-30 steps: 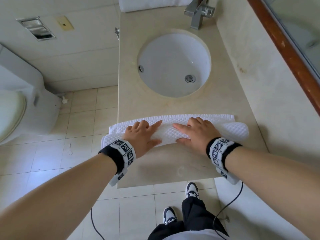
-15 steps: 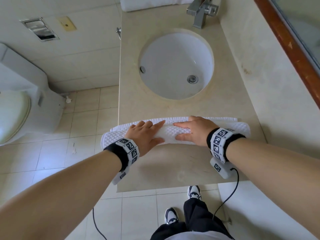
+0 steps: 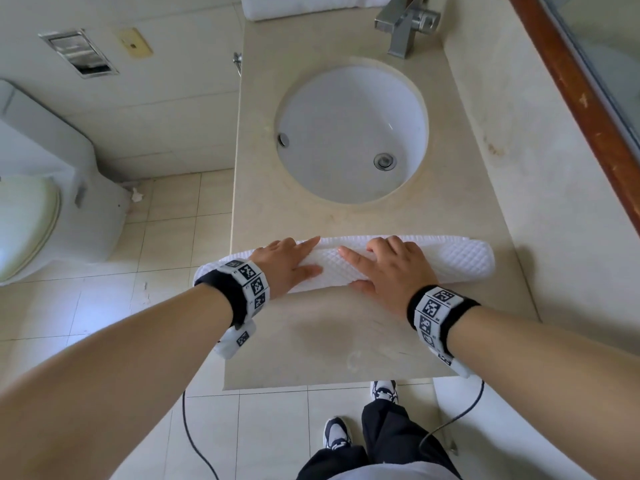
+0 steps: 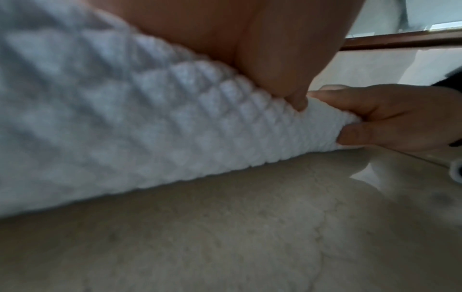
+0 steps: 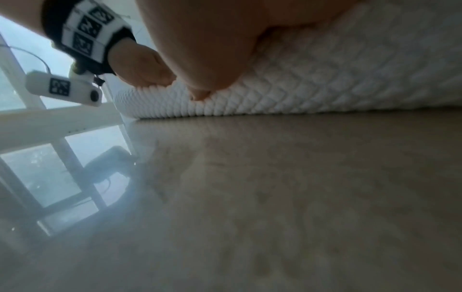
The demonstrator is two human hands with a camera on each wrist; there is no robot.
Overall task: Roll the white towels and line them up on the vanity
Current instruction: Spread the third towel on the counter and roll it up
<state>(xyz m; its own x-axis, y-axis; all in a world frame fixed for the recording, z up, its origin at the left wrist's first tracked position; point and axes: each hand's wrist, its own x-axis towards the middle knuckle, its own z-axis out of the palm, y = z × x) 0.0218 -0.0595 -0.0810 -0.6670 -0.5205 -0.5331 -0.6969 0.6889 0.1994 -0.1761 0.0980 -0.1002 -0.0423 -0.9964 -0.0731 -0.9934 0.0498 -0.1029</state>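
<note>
A white waffle-weave towel lies rolled into a long log across the beige vanity, just in front of the sink; its left end overhangs the counter edge. Only a thin flat strip of it shows on the far side. My left hand lies over the roll's left part, thumb against the near side. My right hand wraps the middle, fingers over the top and thumb low on the near side. In the left wrist view the right hand curls round the towel. The right wrist view shows the towel and left hand.
The round white sink sits just beyond the roll, with a steel faucet behind it. Another white towel lies at the vanity's far end. A wood-framed mirror runs along the right; a toilet stands left.
Both hands have pushed the roll a little farther toward the sink. The flat strip of towel beyond the roll has shrunk to a thin edge.
</note>
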